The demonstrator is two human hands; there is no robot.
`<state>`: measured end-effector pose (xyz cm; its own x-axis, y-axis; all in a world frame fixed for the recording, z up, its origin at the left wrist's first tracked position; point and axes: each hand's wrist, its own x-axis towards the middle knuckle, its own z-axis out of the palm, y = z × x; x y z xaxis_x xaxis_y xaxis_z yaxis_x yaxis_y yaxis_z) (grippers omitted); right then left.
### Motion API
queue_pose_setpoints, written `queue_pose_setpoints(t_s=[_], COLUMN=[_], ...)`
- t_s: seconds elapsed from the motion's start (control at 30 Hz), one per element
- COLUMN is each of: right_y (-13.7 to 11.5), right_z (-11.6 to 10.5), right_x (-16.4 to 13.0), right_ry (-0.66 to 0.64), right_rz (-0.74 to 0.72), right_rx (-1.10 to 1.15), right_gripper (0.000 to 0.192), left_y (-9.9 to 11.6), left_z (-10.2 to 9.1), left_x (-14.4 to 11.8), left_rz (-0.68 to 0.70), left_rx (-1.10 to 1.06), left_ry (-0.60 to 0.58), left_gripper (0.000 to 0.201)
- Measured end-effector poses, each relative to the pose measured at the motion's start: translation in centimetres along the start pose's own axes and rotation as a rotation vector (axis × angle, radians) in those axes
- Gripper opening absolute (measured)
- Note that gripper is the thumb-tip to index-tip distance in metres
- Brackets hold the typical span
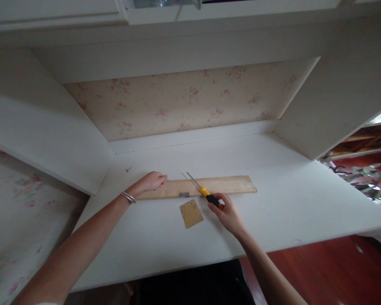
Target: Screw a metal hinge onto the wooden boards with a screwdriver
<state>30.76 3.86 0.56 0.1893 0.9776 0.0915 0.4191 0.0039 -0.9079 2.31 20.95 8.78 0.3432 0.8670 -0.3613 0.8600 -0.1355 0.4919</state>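
A yellow and black screwdriver [205, 192] is gripped by its handle in my right hand [228, 214]. Its metal shaft points up and to the left, across a long, flat wooden board [228, 185] on the white table. At the board's left part is my left hand [150, 182], its fingers curled closed; whatever they may hold is hidden. A small dark hinge or metal plate [183, 195] sits at the board's near edge. Just below it lies a square tan piece of board [191, 214] with small holes near its upper edge.
Small screws [128, 169] lie at the table's back left. White side panels and a floral back wall [190, 99] enclose the white tabletop [152, 241]. Overhead runs a white cabinet [209, 19]. A dark seat [193, 284] is at the front edge, and shiny metal items [365, 178] stand at right.
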Motion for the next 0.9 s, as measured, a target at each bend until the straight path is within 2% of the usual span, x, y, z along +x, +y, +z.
queue_pose_setpoints(t_s=[0.1, 0.2, 0.3, 0.4, 0.53, 0.7, 0.9], right_y=[0.6, 0.8, 0.7, 0.5, 0.4, 0.1, -1.8], right_z=[0.4, 0.8, 0.8, 0.7, 0.7, 0.8, -0.9], right_x=[-0.3, -0.6, -0.8, -0.9, -1.1, -1.2, -2.4], right_ry=[-0.048, -0.073, -0.07, -0.081, -0.074, -0.035, 0.207], right_rz=[0.04, 0.068, 0.08, 0.085, 0.106, 0.137, 0.198], right_rx=[0.015, -0.035, -0.046, -0.044, -0.063, -0.029, 0.163], right_gripper=[0.036, 0.04, 0.041, 0.042, 0.043, 0.044, 0.044], left_y=[-3.2, -6.9, -10.2, -12.6, -14.3, -15.4, -16.5], left_z=[-1.8, -3.0, -3.5, -3.4, -3.0, -2.8, -3.2], left_x=[0.5, 0.9, 1.1, 1.1, 1.3, 2.2, 3.2], left_rz=[0.003, -0.092, -0.188, -0.271, -0.3, -0.296, -0.33], left_rx=[0.208, 0.294, 0.326, 0.345, 0.347, 0.341, 0.304], left_ry=[0.155, 0.285, 0.375, 0.44, 0.472, 0.496, 0.517], left_gripper=[0.045, 0.045, 0.042, 0.042, 0.04, 0.039, 0.037])
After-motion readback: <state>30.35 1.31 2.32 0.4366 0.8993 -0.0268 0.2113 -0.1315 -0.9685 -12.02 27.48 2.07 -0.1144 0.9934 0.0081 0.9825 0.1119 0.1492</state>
